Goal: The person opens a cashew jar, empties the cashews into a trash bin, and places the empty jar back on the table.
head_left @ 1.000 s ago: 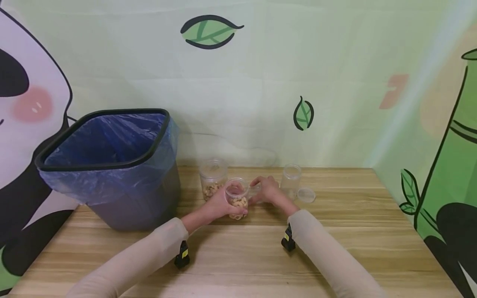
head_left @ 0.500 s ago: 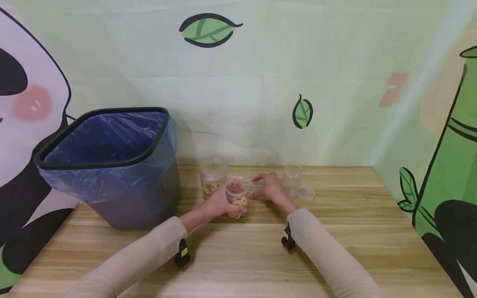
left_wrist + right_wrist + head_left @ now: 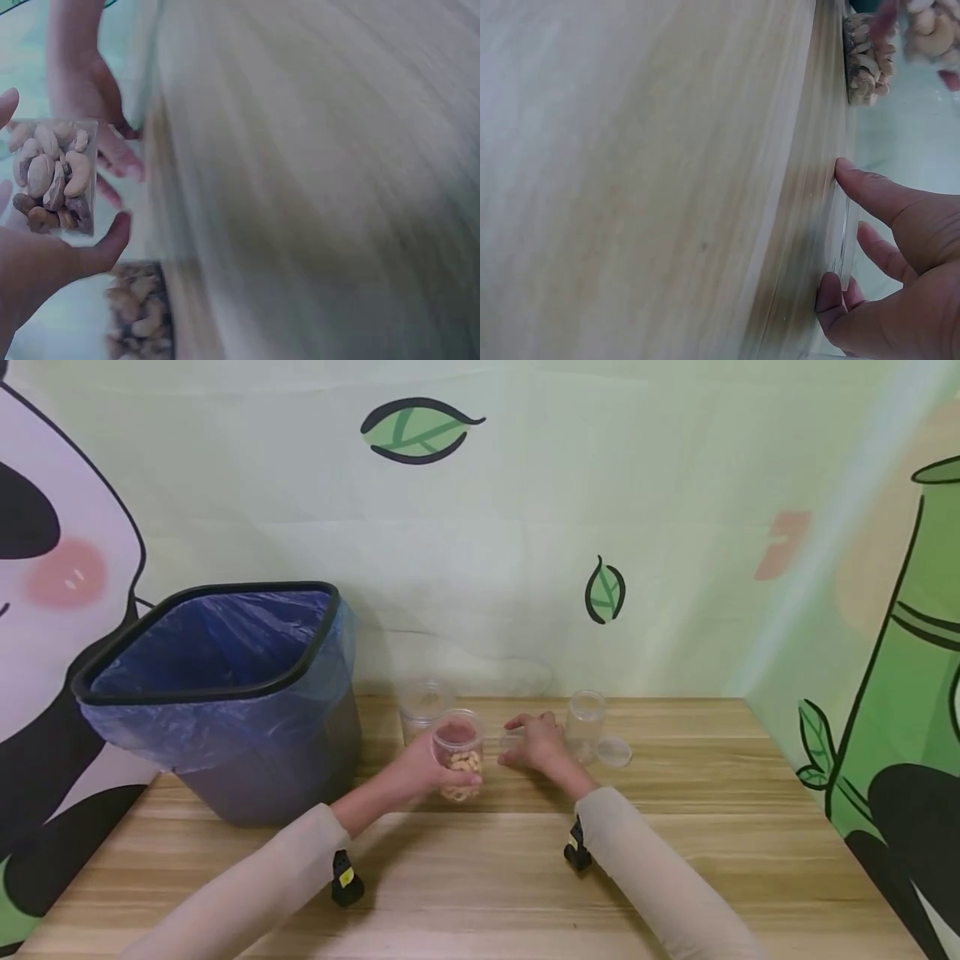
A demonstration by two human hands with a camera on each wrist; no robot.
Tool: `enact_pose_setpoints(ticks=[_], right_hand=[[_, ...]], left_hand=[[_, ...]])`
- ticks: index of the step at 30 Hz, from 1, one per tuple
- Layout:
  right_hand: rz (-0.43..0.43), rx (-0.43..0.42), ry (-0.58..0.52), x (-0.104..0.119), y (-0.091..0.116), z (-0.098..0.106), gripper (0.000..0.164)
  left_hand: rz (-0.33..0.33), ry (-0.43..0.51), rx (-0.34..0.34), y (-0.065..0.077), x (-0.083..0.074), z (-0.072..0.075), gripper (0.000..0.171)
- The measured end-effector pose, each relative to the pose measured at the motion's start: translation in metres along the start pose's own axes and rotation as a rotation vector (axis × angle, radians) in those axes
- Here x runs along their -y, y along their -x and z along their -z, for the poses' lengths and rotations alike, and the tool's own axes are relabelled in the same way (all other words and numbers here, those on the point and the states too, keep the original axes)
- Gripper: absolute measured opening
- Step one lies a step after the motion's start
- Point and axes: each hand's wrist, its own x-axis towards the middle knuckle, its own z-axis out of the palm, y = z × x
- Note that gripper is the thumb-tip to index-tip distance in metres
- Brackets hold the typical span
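Observation:
My left hand (image 3: 420,770) grips a clear jar (image 3: 459,739) partly filled with cashews (image 3: 463,764), its mouth uncovered. The left wrist view shows the thumb and fingers on either side of this jar (image 3: 91,176). Farther right, my right hand (image 3: 540,745) is low over the table, thumb and fingers spread across a clear round lid (image 3: 512,742). Seen from the right wrist, fingertips of that hand (image 3: 922,255) are at opposite edges of the lid (image 3: 842,240), which lies flat close to the wood.
A larger clear jar (image 3: 424,697) of nuts stands behind my left hand. Right of my right hand are an uncovered clear jar (image 3: 587,714) and another round lid (image 3: 614,751). A bin (image 3: 292,760) lined with a blue bag stands at the left of the wooden table (image 3: 480,877).
My left hand has shifted left with the cashew jar, away from the right hand and now covering more of the larger jar. The right hand stays nearly in place at the lid.

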Motion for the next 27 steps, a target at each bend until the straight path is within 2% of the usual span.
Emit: enact_pose_setpoints(ticks=[4, 10, 14, 19, 24, 27], right_hand=[[0.001, 0.014, 0.027, 0.0, 0.003, 0.0, 0.066], [0.034, 0.021, 0.068, 0.001, 0.006, 0.003, 0.064], [0.064, 0.032, 0.096, 0.002, 0.01, 0.006, 0.063], [0.094, 0.021, 0.12, 0.003, 0.016, 0.01, 0.059], [0.184, -0.011, 0.137, 0.01, 0.017, 0.017, 0.049], [0.249, -0.024, 0.14, 0.017, 0.018, 0.022, 0.048]], left_hand=[[-0.03, 0.023, 0.017, 0.009, -0.014, 0.011, 0.071], [-0.086, 0.003, -0.03, 0.021, -0.04, 0.026, 0.066], [-0.05, -0.003, -0.023, 0.028, -0.049, 0.029, 0.071], [0.009, -0.004, -0.028, 0.033, -0.053, 0.027, 0.074], [0.079, 0.029, -0.04, 0.035, -0.059, 0.03, 0.064], [0.106, 0.004, -0.049, 0.036, -0.066, 0.032, 0.061]])
